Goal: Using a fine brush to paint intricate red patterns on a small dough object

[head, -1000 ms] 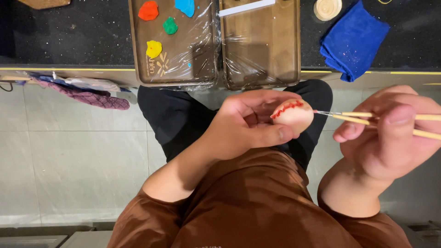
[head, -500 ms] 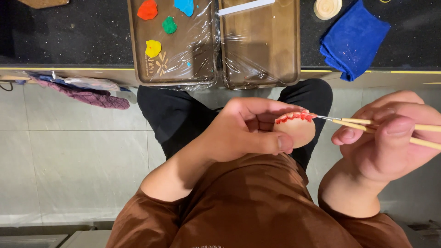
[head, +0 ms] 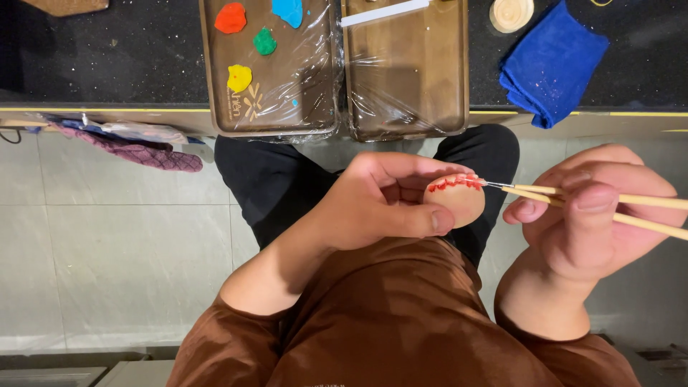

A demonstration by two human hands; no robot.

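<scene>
the left hand [head: 373,208] is curled closed around a small tan egg-shaped piece [head: 456,201], thumb pressed along its near side and fingers wrapped behind, holding it above the lap, between the knees and the edge of the black counter [head: 107,57]. the right hand [head: 595,229] is pinched shut on two thin wooden-handled brushes [head: 645,211]; the fine tip of one touches the right end of a red zigzag band [head: 455,183] running along the top of the piece.

judging by that, the step in hand is painting the red band, and it looks partly laid, not closed round. the next stroke seems to call for a steady wrist, a light touch at the tip, and a small turn of the piece in the left fingers so bare surface faces the brush; a reload of red looks likely to be needed soon.

outward on the counter: two brown trays wrapped in clear film, side by side. the left tray [head: 215,86] carries four paint blobs, one each of red [head: 231,18], blue [head: 287,10], green [head: 264,41] and yellow [head: 239,77]. the right tray [head: 405,79] holds one white strip [head: 385,12] at its far edge. beyond it, one round cream-coloured disc [head: 512,13] and one crumpled blue cloth [head: 552,61]. one purple knitted cloth [head: 136,152] hangs off the counter edge at left.
</scene>
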